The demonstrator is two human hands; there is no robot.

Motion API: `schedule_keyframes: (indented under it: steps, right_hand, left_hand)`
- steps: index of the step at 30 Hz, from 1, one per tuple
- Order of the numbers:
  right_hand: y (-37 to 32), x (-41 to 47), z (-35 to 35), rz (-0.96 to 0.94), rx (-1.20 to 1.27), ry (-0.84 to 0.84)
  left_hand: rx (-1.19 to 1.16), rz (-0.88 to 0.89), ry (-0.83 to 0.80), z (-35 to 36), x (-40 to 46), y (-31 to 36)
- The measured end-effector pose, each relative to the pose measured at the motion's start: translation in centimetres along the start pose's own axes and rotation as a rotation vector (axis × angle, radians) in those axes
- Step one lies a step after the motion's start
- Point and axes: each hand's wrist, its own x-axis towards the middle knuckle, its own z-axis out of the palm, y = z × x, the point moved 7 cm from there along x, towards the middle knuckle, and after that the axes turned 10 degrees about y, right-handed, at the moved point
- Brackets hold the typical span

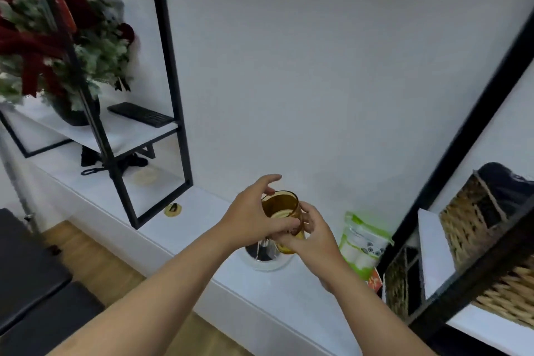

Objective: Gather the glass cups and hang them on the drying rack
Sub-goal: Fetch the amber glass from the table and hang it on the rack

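Observation:
An amber glass cup (281, 206) is held upright above the white counter (202, 211), close to the wall. My left hand (251, 215) wraps its left side, thumb and fingers curled around the rim and body. My right hand (310, 235) grips the cup's lower right side, near what looks like its handle. Below the cup a shiny metal piece (264, 251) stands on a round white base (270, 264); I cannot tell whether this is the drying rack.
A green-and-white packet (362, 243) stands right of the hands. Black-framed shelving (173, 95) on the left carries a plant (57, 37) and a keyboard (141, 114). Wicker baskets (485, 217) fill the shelf at right. Dark furniture (31, 274) sits on the wooden floor (109, 266) at lower left.

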Motion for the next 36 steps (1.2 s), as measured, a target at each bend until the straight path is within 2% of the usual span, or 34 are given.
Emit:
schedule_keyframes:
  steps: [8,14,21,25,31,36]
  right_hand:
    - [-2.1,1.5,5.5,0.250,0.387,0.128]
    - [-4.3,1.9,8.9,0.291,0.732,0.314]
    - [-7.5,3.4,12.5,0.221,0.905,0.355]
    - [-7.3,3.7,12.9,0.207,0.792,0.464]
    - [-5.0,1.5,10.4,0.138,0.548,0.672]
    - [-1.2,-0.6,9.4,0.085,0.219,0.749]
  left_hand:
    - [-0.198,0.083,-0.220,-4.9,7.3,-1.3]
    - [-0.407,0.061,-0.331,-9.4,11.1,0.5]
    - [-0.636,-0.014,-0.362,-12.0,11.4,-1.2]
    - [-0.654,-0.077,-0.365,-12.6,10.9,-4.9]
    - [-0.446,-0.080,-0.349,-13.7,8.6,-12.0]
    - [-0.305,-0.121,-0.300,-13.0,6.2,-18.5]
